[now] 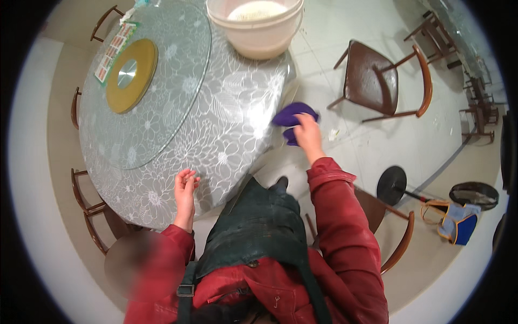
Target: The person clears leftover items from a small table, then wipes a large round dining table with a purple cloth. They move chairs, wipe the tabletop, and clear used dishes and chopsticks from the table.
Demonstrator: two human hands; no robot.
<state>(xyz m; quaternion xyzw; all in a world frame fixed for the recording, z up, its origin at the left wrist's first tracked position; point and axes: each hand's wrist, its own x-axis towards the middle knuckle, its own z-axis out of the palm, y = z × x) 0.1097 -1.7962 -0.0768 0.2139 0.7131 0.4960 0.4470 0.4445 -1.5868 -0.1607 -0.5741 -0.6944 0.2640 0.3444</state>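
My right hand (308, 133) is closed on a dark purple cloth (287, 115), which hangs in folds just past the right edge of the round table. Grey and white flowered covering spreads over that table (229, 154). Above its near part, my left hand (185, 190) is empty, with loosely bent fingers held apart. A whitish plastic bucket (263, 39) with pale contents stands at the table's far right edge. On the table lies a round glass turntable (172, 97), bearing a gold ring-shaped disc (145, 81) with a shiny centre.
A printed sheet (114, 53) lies beside the gold disc. One brown chair (372, 78) stands on the tiled floor at right, another (396, 227) close by my right arm. More chairs line the left. A blue and orange bag (458, 224) lies by the right wall.
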